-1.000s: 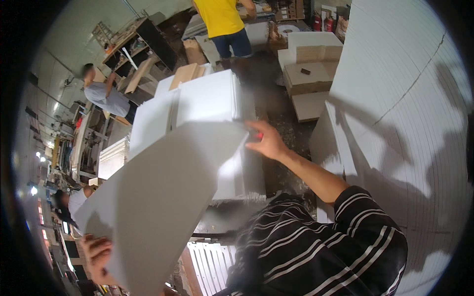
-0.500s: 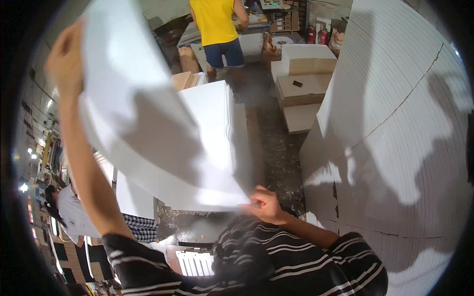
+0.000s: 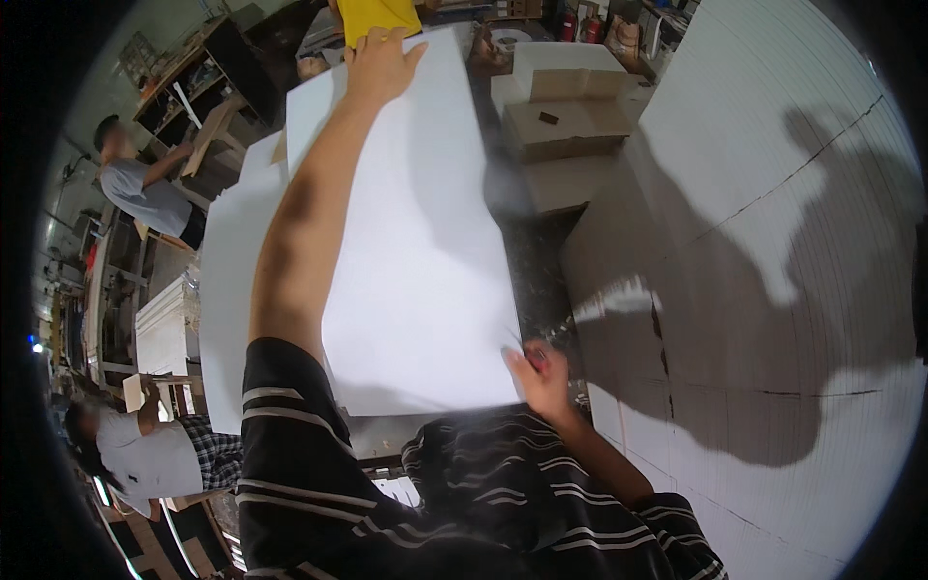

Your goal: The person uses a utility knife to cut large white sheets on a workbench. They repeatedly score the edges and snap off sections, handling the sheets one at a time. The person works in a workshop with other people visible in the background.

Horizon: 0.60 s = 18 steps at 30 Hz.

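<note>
I hold a large white sheet [image 3: 425,251] out flat in front of me. My left hand [image 3: 379,66] grips its far top edge with the arm stretched forward. My right hand [image 3: 541,372] pinches its near right corner close to my chest. Under the sheet lies a stack of similar white sheets [image 3: 227,280]. Both forearms wear dark sleeves with white stripes.
A tall stack of white sheets [image 3: 773,242] rises on the right. Cardboard boxes [image 3: 570,126] stand ahead on the dark floor. A person in yellow [image 3: 379,14] stands at the far end; two people in grey [image 3: 145,193] [image 3: 145,454] work at benches on the left.
The sheet has swung from a raised, tilted position down and forward. My left hand moved from upper left to the far top edge. My right hand stays at the near corner.
</note>
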Each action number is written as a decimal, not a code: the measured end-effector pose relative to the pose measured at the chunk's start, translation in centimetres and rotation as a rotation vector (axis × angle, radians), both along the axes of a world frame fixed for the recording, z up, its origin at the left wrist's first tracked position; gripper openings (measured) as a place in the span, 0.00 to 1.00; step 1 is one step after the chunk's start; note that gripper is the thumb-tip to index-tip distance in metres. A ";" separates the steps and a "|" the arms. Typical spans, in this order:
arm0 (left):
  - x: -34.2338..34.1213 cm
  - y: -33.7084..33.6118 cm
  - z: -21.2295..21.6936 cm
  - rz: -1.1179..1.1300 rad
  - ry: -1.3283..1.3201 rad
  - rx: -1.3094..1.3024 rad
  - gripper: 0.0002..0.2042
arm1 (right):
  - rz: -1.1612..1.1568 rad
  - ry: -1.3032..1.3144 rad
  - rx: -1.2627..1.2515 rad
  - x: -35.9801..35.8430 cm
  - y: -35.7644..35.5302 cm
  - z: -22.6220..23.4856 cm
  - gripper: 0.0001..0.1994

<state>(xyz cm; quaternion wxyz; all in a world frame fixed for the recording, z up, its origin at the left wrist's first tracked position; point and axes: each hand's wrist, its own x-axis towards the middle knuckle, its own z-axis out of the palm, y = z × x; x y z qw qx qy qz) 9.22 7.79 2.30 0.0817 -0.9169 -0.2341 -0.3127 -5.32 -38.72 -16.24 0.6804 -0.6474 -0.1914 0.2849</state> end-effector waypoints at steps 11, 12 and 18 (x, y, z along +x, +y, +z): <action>-7.9 -7.7 -17.3 0.342 0.293 -0.356 0.29 | -0.082 0.923 -0.145 -2.1 -10.0 -9.3 0.20; -8.2 -7.4 -18.0 0.334 0.249 -0.293 0.29 | -0.070 1.052 -0.129 -3.7 -10.4 -10.0 0.24; -8.0 -4.3 -20.0 0.275 0.316 -0.239 0.31 | 0.043 0.352 -0.297 -10.0 -9.8 -11.4 0.24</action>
